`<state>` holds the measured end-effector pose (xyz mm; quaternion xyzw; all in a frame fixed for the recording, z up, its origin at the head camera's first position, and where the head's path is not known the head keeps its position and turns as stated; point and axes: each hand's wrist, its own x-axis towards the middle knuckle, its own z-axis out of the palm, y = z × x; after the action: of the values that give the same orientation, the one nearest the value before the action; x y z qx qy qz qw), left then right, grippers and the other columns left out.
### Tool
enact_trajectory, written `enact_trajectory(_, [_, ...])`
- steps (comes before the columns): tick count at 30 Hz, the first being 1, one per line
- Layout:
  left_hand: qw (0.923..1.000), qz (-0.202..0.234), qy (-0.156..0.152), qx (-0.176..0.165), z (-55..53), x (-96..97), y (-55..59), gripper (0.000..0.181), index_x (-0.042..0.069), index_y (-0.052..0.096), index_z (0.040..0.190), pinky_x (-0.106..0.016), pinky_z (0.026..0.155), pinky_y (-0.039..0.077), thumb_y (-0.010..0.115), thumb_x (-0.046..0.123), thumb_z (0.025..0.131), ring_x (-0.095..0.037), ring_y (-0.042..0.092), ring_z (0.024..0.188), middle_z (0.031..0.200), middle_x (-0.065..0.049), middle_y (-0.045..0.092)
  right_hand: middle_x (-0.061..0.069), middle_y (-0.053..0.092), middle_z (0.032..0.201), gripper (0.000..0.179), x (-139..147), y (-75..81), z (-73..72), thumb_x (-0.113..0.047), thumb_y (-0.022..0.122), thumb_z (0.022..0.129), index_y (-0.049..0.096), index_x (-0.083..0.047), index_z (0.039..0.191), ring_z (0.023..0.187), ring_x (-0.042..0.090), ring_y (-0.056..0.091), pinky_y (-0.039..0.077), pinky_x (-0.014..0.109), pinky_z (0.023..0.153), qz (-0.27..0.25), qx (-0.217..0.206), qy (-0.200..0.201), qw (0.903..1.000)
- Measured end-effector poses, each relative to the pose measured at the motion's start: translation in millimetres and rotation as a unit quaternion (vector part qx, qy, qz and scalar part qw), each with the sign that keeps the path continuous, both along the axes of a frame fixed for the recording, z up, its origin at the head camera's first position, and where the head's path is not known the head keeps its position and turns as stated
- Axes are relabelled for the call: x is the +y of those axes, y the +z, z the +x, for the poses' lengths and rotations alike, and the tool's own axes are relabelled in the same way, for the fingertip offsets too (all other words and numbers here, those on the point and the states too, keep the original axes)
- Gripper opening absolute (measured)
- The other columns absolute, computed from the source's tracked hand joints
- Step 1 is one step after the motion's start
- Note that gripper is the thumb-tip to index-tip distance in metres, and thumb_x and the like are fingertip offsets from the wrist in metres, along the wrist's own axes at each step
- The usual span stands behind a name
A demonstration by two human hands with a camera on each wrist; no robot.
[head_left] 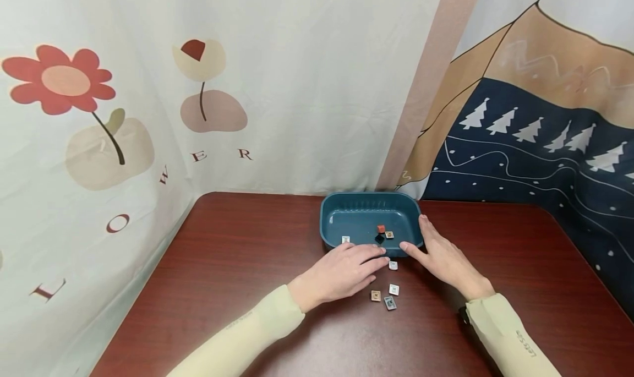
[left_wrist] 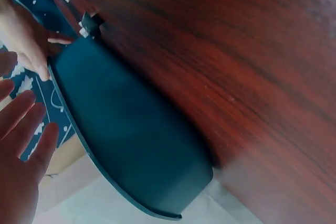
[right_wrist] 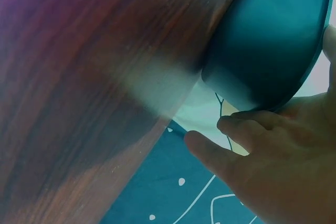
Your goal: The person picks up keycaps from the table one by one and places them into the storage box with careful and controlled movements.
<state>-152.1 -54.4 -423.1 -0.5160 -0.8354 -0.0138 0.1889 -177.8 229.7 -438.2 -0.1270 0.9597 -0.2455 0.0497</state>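
A dark teal plastic basin [head_left: 366, 197] stands at the far side of the table. My left hand [head_left: 342, 275] hovers at its front rim, fingers spread and holding nothing; the left wrist view shows its palm side beside the basin. My right hand [head_left: 448, 256] rests against the basin's right front corner, thumb at the front rim and straight fingers along the outer side. In the basin lie a red block [head_left: 381, 229], a black block [head_left: 379, 238], a beige block [head_left: 389, 235] and a white block [head_left: 345, 239]. Another white block [head_left: 393, 265] sits just before the rim.
Nearer on the reddish-brown table [head_left: 238, 245] lie a third white block [head_left: 393, 289], a tan block [head_left: 376, 296] and a grey block [head_left: 390, 303]. A printed curtain [head_left: 297, 91] hangs right behind the table and the basin.
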Motion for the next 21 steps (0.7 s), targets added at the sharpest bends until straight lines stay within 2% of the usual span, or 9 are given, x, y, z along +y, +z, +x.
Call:
enact_trajectory(8, [0.9994, -0.029, -0.016, 0.004, 4.1, 5.2, -6.9, 0.041, 0.021, 0.066, 0.139, -0.027, 0.098, 0.051, 0.07, 0.028, 0.099, -0.011, 0.055, 0.134, 0.142, 0.002, 0.063, 0.031, 0.014, 0.167, 0.106, -0.2, -0.3, 0.4, -0.068, 0.049, 0.1, 0.011, 0.009, 0.162, 0.15, 0.052, 0.024, 0.029, 0.064, 0.115, 0.002, -0.002, -0.003, 1.0])
enact_trajectory(14, [0.9979, -0.062, -0.004, 0.02, 7.3, 11.8, -12.8, 0.033, 0.026, 0.069, 0.133, -0.023, 0.081, 0.051, 0.068, 0.026, 0.1, -0.004, 0.063, 0.119, 0.125, 0.012, 0.07, 0.029, 0.012, 0.168, 0.108, 0.6, -1.1, 0.1, -0.071, 0.047, 0.099, 0.01, 0.008, 0.162, 0.152, 0.05, 0.022, 0.027, 0.064, 0.116, 0.002, -0.01, -0.003, 0.9999])
enact_trajectory(18, [0.9961, -0.086, 0.007, 0.019, 8.4, 15.2, -14.0, 0.031, 0.028, 0.071, 0.131, -0.022, 0.08, 0.051, 0.068, 0.027, 0.1, -0.004, 0.064, 0.113, 0.122, 0.013, 0.07, 0.029, 0.012, 0.168, 0.108, 1.2, -1.0, -0.4, -0.071, 0.048, 0.099, 0.009, 0.008, 0.162, 0.152, 0.05, 0.022, 0.027, 0.064, 0.116, 0.002, -0.011, -0.004, 0.9999])
enact_trajectory(21, [0.9945, -0.103, 0.014, 0.015, 7.9, 16.5, -15.8, 0.025, 0.028, 0.073, 0.124, -0.022, 0.078, 0.051, 0.069, 0.027, 0.1, -0.006, 0.066, 0.102, 0.111, 0.012, 0.07, 0.029, 0.012, 0.168, 0.109, 1.1, -1.2, -0.8, -0.071, 0.047, 0.099, 0.009, 0.008, 0.162, 0.151, 0.051, 0.022, 0.027, 0.065, 0.116, 0.004, -0.011, -0.004, 0.9999])
